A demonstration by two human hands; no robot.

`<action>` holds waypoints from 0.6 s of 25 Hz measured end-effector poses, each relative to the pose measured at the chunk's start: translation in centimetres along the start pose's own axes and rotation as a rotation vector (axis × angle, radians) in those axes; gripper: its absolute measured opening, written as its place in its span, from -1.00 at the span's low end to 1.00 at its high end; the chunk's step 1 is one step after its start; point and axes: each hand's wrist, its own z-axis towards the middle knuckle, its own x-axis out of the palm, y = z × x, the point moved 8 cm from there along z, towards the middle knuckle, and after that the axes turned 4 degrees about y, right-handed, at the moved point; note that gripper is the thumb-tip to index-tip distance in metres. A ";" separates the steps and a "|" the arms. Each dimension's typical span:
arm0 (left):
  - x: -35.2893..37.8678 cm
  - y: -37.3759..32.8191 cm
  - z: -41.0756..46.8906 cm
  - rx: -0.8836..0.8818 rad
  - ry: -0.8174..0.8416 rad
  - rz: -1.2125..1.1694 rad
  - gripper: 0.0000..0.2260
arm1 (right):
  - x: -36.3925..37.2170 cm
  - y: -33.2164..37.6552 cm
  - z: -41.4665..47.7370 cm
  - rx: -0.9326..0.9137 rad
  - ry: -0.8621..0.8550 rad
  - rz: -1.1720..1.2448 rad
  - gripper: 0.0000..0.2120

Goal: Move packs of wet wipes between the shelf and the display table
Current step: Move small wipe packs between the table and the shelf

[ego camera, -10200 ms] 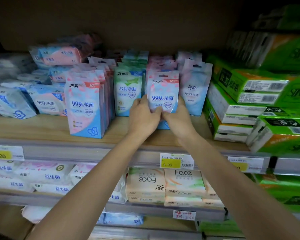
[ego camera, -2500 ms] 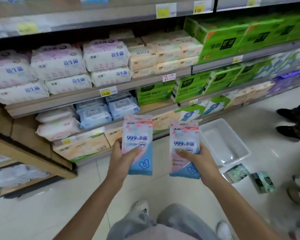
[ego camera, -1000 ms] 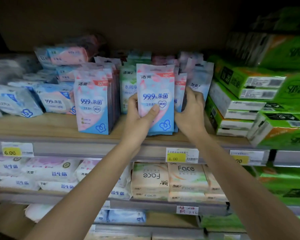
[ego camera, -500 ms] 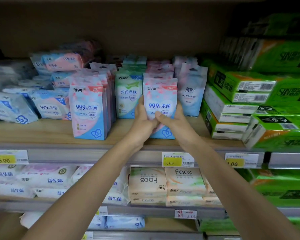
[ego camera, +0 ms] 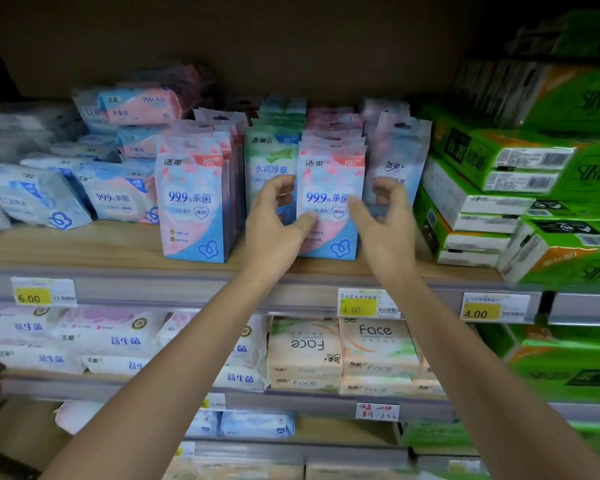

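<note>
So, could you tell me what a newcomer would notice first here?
The left hand and right hand flank an upright pink-and-blue wipes pack midway along the wooden shelf, thumbs at its front. Bright green tissue packs stack to its right; yellow price tags line the shelf edge below.

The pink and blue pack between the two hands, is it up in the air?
No, the pink and blue pack stands upright with its bottom edge on the wooden shelf.

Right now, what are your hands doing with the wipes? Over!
Left hand and right hand loose, thumbs on front pink pack. Pack upright on shelf, front of its row. Nothing in the way.
</note>
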 end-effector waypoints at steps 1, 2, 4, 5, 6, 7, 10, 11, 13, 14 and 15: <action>-0.9 -0.5 -0.8 0.022 -0.021 -0.014 -0.66 | -0.8 1.0 -0.8 -0.073 -0.056 0.013 -0.76; -1.7 -0.9 -1.8 0.043 -0.014 -0.047 -0.74 | -1.1 1.8 -1.8 -0.128 -0.050 0.066 -0.87; -3.1 -0.9 -4.6 0.055 0.058 -0.100 -0.86 | -0.4 2.7 -4.2 -0.167 0.058 0.128 -0.89; -3.8 -0.3 -6.2 0.050 0.102 -0.104 -0.87 | 0.4 2.7 -5.6 -0.166 0.138 0.124 -0.87; -4.5 0.7 -8.0 0.023 0.126 -0.094 -0.87 | 1.4 2.6 -7.2 -0.169 0.226 0.121 -0.86; -5.3 1.9 -10.0 -0.025 0.128 -0.075 -0.87 | 2.5 2.1 -9.0 -0.169 0.316 0.114 -0.85; -7.7 7.9 -16.7 -0.254 0.094 0.056 -0.84 | 7.1 -2.7 -15.2 -0.097 0.597 0.012 -0.80; -8.3 10.2 -19.3 -0.345 0.090 0.115 -0.81 | 8.7 -5.4 -17.5 -0.019 0.699 -0.025 -0.78; -9.3 15.0 -25.3 -0.546 0.076 0.196 -0.83 | 11.4 -12.0 -23.0 0.155 0.927 -0.103 -0.78; -9.9 17.5 -29.1 -0.665 0.055 0.244 -0.87 | 12.3 -15.2 -26.2 0.208 1.056 -0.167 -0.78; -10.5 19.5 -32.8 -0.785 0.036 0.295 -0.89 | 12.6 -18.1 -29.1 0.224 1.173 -0.249 -0.78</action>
